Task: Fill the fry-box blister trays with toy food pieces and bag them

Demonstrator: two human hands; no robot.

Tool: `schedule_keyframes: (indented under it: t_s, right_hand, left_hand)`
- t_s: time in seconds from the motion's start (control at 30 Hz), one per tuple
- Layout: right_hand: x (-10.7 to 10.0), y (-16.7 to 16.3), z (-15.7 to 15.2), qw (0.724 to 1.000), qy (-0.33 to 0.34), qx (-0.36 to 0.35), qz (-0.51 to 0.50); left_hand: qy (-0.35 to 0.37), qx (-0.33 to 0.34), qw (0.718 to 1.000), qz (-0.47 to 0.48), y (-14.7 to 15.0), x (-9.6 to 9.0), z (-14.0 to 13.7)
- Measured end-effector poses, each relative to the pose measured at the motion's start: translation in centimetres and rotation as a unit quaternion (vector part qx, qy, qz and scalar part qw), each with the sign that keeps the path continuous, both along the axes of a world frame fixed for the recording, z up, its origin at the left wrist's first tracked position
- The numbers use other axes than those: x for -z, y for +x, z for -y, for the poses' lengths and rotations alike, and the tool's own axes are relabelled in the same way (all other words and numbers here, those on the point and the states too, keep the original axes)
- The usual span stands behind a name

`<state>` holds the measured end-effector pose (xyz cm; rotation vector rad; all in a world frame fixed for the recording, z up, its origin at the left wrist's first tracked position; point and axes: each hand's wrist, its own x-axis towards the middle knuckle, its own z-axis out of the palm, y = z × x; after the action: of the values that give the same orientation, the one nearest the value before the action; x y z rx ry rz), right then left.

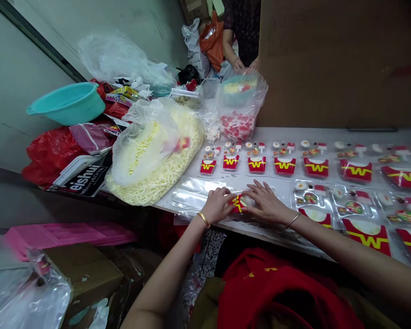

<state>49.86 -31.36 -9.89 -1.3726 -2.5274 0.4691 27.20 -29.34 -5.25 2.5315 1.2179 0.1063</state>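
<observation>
A red fries box with a yellow W (238,204) lies at the table's front edge, between my two hands. My left hand (219,204), with a gold bangle at the wrist, is curled, its fingertips closed on the box's left side. On the right, my right hand (266,202) rests with fingers spread, thumb and fingertips at the box's right edge. Flat transparent plastic bags (190,195) lie beside and under my left hand. Behind my hands runs a row of transparent packs with red fries boxes (256,164) and small toy foods; more packs (313,201) lie right of my right hand.
A big bag of pale yellow sticks (147,183) stands at the left, with a bag of red and white pieces (238,125) farther back. Another person's hands (245,65) are above it. A turquoise basin (68,103), a brown cardboard panel (339,64) and a carton (84,269) surround the table.
</observation>
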Motion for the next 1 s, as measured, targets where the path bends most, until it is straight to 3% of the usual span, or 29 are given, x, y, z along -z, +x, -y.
schedule_keyframes:
  t_s: [0.27,0.33,0.4,0.47,0.57,0.7,1.0]
  right_hand:
    - [-0.6,-1.6,0.0,0.997,0.064,0.028,0.043]
    - [-0.5,-1.0,0.6,0.993,0.086,0.077,0.022]
    - [0.0,0.3,1.6,0.981,0.083,0.174,-0.010]
    - [0.6,1.8,2.4,0.968,0.047,0.244,-0.045]
    - [1.0,3.2,2.8,0.949,-0.048,0.278,-0.142]
    - [0.7,2.8,1.7,0.887,-0.149,0.319,-0.299]
    - [-1.5,-0.2,2.0,0.837,-0.222,0.254,-0.432]
  left_hand:
    - [-0.020,0.121,0.989,-0.077,0.6,1.3,-4.3]
    - [-0.013,0.144,0.987,-0.075,0.9,1.1,-5.1]
    - [-0.033,0.168,0.982,-0.078,1.1,0.8,-6.1]
    - [-0.080,0.190,0.974,-0.089,0.9,0.7,-7.2]
    - [-0.152,0.203,0.965,-0.071,0.5,0.8,-8.3]
    - [-0.182,0.207,0.960,0.050,0.9,1.6,-8.5]
    - [-0.193,0.172,0.935,0.244,5.3,1.2,-7.6]
